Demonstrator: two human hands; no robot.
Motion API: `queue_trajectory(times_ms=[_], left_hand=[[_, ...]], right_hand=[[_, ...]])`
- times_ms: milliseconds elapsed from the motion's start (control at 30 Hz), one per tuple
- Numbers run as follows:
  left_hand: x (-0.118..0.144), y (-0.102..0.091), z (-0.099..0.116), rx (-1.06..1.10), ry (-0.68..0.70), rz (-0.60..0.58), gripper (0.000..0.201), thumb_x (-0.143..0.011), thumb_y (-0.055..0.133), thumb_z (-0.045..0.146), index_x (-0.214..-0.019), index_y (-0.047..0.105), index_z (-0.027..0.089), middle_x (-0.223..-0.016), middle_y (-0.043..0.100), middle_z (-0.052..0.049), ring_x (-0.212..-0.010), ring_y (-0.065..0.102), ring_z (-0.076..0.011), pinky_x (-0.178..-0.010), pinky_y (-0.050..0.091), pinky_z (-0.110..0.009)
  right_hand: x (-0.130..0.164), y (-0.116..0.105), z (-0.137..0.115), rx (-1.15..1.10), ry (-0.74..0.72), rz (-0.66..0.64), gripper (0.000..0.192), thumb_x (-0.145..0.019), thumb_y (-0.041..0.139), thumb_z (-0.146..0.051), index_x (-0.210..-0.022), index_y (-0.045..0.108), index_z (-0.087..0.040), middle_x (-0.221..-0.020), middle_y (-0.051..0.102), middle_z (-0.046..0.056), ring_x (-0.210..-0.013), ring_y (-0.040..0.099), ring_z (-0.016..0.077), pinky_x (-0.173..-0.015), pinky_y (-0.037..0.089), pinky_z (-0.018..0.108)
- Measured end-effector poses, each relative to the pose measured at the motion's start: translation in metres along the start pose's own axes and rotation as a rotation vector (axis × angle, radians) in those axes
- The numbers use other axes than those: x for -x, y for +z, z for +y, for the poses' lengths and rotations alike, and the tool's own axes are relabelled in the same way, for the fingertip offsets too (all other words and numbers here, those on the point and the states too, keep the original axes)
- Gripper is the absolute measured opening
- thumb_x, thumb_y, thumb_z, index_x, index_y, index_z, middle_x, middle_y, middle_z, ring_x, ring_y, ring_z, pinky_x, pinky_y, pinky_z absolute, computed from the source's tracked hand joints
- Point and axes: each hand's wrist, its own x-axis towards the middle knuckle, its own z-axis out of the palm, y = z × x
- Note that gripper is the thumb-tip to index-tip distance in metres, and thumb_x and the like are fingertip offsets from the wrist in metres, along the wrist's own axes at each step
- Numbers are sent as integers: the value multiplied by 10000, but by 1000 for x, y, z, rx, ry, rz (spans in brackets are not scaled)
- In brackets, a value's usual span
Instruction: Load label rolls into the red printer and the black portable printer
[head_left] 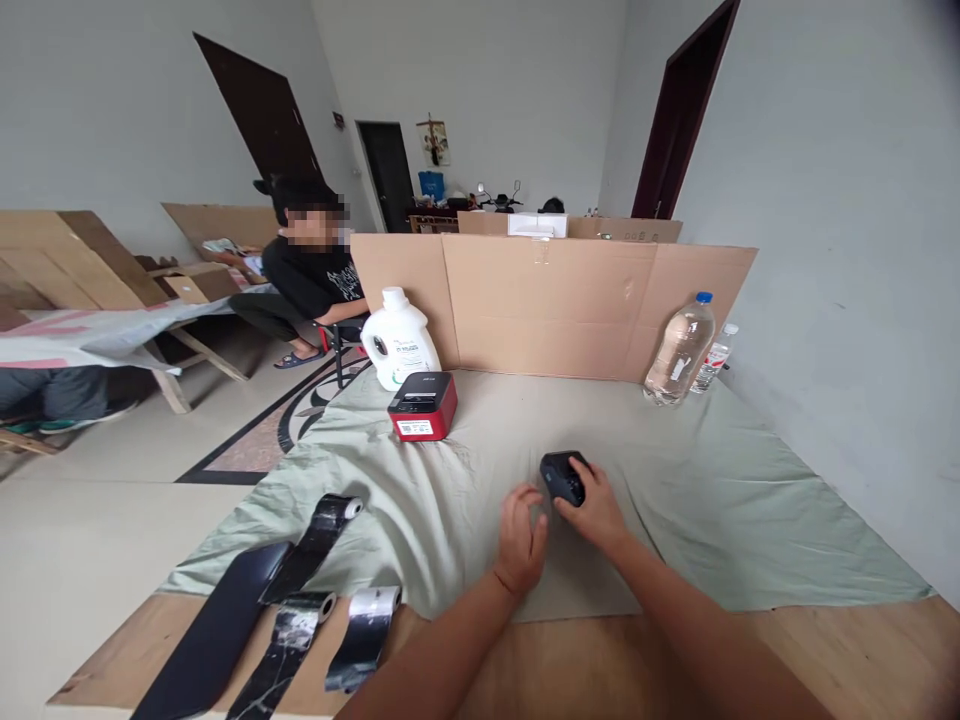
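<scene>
Right of the red-and-black printer [423, 408], our right hand [599, 508] grips a black device [559, 476]; our left hand [520, 545] is empty, loosely curled. One-handed holding might let the device twist.

Black device [559, 477] partly behind right hand [600, 508]

Wht jug [412, 352] nr table's [600, 655] far L corner, red/blk box [424, 412] just in front. Cardboard panel [540, 310] stands along far edge. Lg clear btl [677, 355] w/ blue cap nr far R corner, sm btl [714, 362] beside it. Nr L corner: 3 blk rolls [366, 640], partly unwound, + dk flat pad [214, 635]. Grn cloth [442, 525] covers most, bare wood along nr edge. Past L edge: seated person [311, 275], blk top.
</scene>
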Motion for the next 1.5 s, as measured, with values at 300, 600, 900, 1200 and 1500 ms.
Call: queue_trajectory(times_ms=[300, 600, 900, 1200, 1500], left_hand=[[-16, -7, -26, 378, -299, 202, 420, -947, 337, 491, -920, 630, 192, -986, 620, -100, -999, 572, -227, -987, 429, -413], [-29, -7, -42, 590, -563, 70, 268, -738, 591, 174, -983, 696, 194, -1069, 683, -74, -1080, 581, -246, -1065, 372, -415], [-30, -18, -54, 590, -736, -309, 658, -734, 520, 143, -1391, 479, 160, -799, 703, -31, -443, 508, -88, -520, 464, -237], [-35, -33, -46, 776, -822, -395, 649, -701, 581, 92, -1330, 527, 244, -1368, 544, -99, -483, 539, -20, -388, 389, -144], [-43, -46, -31, 852, -927, -424, 680, -668, 560, -1, -1297, 545, 256, -1507, 360, -93, -489, 540, 19, -363, 378, -124]], right_hand=[[77, 21, -66, 180, -14, 23, 709, -809, 580, -513, -1419, 425, -187, -1440, 362, 257, -1119, 531, 418, -866, 446, 601], [65, -6, -54, 126, -324, 73, 292, -915, 475, -358, -990, 714, -207, -964, 644, 102, -967, 548, 240, -916, 455, 429], [68, 6, -38, -38, -208, 160, 362, -870, 544, -407, -1166, 593, -205, -1268, 497, 135, -1204, 466, 273, -1014, 426, 500], [69, 4, -40, -42, -173, 78, 534, -858, 555, -477, -1319, 467, -222, -1290, 458, 150, -1201, 482, 279, -1003, 456, 494], [73, 4, -50, 201, -293, 213, 334, -871, 568, -469, -1058, 662, -210, -1111, 472, 127, -1001, 471, 260, -865, 492, 469]])
